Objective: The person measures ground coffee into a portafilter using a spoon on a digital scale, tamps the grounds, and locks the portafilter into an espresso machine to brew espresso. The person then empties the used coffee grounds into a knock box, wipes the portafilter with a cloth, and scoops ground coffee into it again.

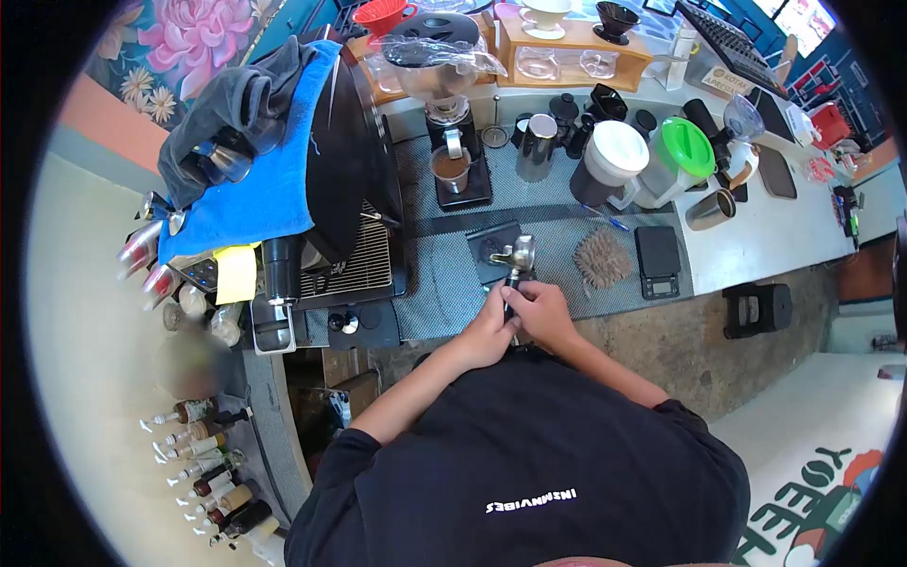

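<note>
A portafilter (521,253) with a metal, spouted head and a black handle is held in front of my body. My left hand (487,331) is closed around the lower handle. Against it, my right hand (544,312) also grips the handle, its thumb near the upper part. The fingers hide much of the handle. Just beyond the hands lies a dark tamping mat (482,248), partly behind the portafilter head. Further back, a clear cup of brown ground coffee (452,170) stands under the spout of a coffee grinder (453,123).
An espresso machine (350,161) draped with a blue towel (269,161) stands left. Right of the hands are a round brush (603,258) and a black scale (658,260). Behind them stand a white-lidded pitcher (614,156) and a green-lidded pitcher (682,156). Syrup bottles (213,463) line the lower left.
</note>
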A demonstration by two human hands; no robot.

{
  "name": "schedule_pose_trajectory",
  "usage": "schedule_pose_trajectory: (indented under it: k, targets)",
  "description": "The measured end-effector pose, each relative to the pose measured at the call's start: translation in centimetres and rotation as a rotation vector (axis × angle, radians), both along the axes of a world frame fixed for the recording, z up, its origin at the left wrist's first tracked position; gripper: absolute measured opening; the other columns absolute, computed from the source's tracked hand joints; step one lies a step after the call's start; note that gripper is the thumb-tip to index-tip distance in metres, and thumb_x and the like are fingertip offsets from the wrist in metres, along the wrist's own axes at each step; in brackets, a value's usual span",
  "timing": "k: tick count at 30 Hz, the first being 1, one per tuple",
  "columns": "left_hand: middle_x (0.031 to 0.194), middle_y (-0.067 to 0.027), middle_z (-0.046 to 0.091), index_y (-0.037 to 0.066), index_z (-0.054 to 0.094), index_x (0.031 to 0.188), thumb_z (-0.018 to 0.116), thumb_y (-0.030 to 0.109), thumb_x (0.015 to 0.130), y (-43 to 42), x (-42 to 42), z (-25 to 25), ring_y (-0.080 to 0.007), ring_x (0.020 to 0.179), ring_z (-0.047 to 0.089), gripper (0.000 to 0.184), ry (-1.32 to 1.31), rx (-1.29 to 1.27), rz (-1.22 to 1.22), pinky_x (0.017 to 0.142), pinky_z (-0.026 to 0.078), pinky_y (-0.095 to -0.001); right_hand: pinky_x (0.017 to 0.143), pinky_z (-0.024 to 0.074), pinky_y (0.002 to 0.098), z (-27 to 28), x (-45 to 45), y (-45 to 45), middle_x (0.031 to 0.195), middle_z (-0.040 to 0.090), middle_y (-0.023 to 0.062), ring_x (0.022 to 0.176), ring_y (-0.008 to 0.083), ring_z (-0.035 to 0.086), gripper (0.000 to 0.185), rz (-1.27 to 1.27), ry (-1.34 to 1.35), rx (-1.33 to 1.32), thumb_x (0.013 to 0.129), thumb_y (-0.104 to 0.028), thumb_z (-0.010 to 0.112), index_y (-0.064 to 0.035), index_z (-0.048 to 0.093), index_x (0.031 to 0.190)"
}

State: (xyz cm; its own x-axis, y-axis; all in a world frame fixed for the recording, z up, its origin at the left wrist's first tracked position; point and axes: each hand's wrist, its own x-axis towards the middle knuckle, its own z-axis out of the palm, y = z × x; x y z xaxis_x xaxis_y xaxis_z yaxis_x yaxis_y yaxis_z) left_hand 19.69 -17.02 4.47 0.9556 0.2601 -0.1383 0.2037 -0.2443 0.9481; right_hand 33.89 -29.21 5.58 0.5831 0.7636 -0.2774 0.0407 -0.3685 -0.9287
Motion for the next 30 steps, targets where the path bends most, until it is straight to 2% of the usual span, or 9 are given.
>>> schedule_pose_trajectory:
  k: [2,3,6,7,9,12,17,23,30]
  targets:
    - [0.170,-0.0314,0.039,-0.004,0.010,0.174,0.065,0.020,0.112,0.3,0.6,-0.7,-0.0390,0.156,0.046,0.086,-0.034,0.126,-0.051,0.128,0.038,-0.0455,0.065,0.0506,0.0384,-0.9,1.5,0.7,0.074,0.072,0.0100,0.067,0.0162,0.064,0.039,-0.037,-0.037,-0.029,0.103,-0.038,0.078,0.0006,0.081,0.102]
    - [0.167,-0.0297,0.050,-0.004,0.029,0.173,0.067,0.023,0.112,0.4,0.2,-1.8,-0.0366,0.148,0.057,0.076,-0.010,0.207,-0.005,0.122,0.046,-0.0432,0.065,0.0506,0.0405,-0.9,2.2,1.1,0.071,0.071,0.0114,0.064,0.0232,0.066,0.036,-0.034,-0.109,-0.011,0.101,-0.034,0.077,0.0014,0.079,0.094]
    - [0.145,-0.0244,0.071,-0.004,0.062,0.153,0.070,0.028,0.110,3.6,0.3,-1.0,-0.0315,0.130,0.072,0.055,0.282,-0.010,0.000,0.110,0.055,-0.0404,0.070,0.0546,0.0463,-1.5,5.2,3.0,0.079,0.074,0.0176,0.072,0.0349,0.072,0.032,0.105,-0.411,-0.044,0.098,-0.030,0.078,0.0020,0.077,0.094]
    - [0.115,-0.0170,0.083,-0.002,0.078,0.129,0.073,0.031,0.108,3.7,-0.2,-3.3,-0.0266,0.107,0.080,0.040,0.275,-0.021,0.161,0.097,0.060,-0.0379,0.073,0.0555,0.0486,-2.4,6.2,3.6,0.084,0.075,0.0194,0.078,0.0382,0.072,0.030,0.135,-0.503,-0.012,0.098,-0.029,0.078,0.0017,0.077,0.095]
    - [0.105,-0.0163,0.083,-0.002,0.079,0.123,0.075,0.031,0.107,4.5,-0.8,-6.4,-0.0258,0.099,0.080,0.037,0.390,0.065,0.251,0.092,0.061,-0.0386,0.078,0.0575,0.0531,-4.5,7.9,5.2,0.093,0.076,0.0229,0.088,0.0450,0.074,0.028,0.200,-0.688,0.057,0.096,-0.026,0.079,0.0013,0.076,0.098]
    - [0.092,-0.0151,0.082,-0.002,0.081,0.108,0.077,0.032,0.104,5.0,-0.1,-8.5,-0.0254,0.086,0.080,0.034,0.489,0.114,0.296,0.082,0.061,-0.0401,0.086,0.0582,0.0565,-5.7,8.9,6.7,0.102,0.076,0.0240,0.099,0.0465,0.073,0.028,0.253,-0.741,0.025,0.094,-0.025,0.080,0.0003,0.076,0.106]
    - [0.072,-0.0109,0.077,0.000,0.080,0.089,0.083,0.039,0.100,4.9,1.4,-10.5,-0.0255,0.067,0.076,0.040,0.443,0.092,0.408,0.069,0.058,-0.0424,0.087,0.0586,0.0557,-6.6,9.3,7.2,0.103,0.076,0.0227,0.099,0.0463,0.073,0.029,0.297,-0.747,-0.003,0.095,-0.024,0.080,0.0008,0.077,0.111]
    - [0.070,-0.0078,0.077,0.002,0.078,0.084,0.084,0.030,0.101,5.2,2.2,-12.2,-0.0165,0.062,0.072,0.033,0.478,-0.049,0.440,0.062,0.056,-0.0361,0.089,0.0593,0.0542,-7.0,9.5,6.4,0.110,0.077,0.0242,0.101,0.0462,0.074,0.033,0.262,-0.699,-0.034,0.097,-0.024,0.079,0.0028,0.078,0.116]
    - [0.070,-0.0063,0.078,0.003,0.081,0.087,0.086,0.029,0.100,6.9,0.9,-12.0,-0.0149,0.060,0.071,0.029,0.435,-0.095,0.454,0.061,0.055,-0.0350,0.089,0.0597,0.0531,-5.3,9.5,5.8,0.111,0.077,0.0237,0.102,0.0462,0.074,0.035,0.237,-0.603,-0.031,0.097,-0.023,0.080,0.0038,0.078,0.119]
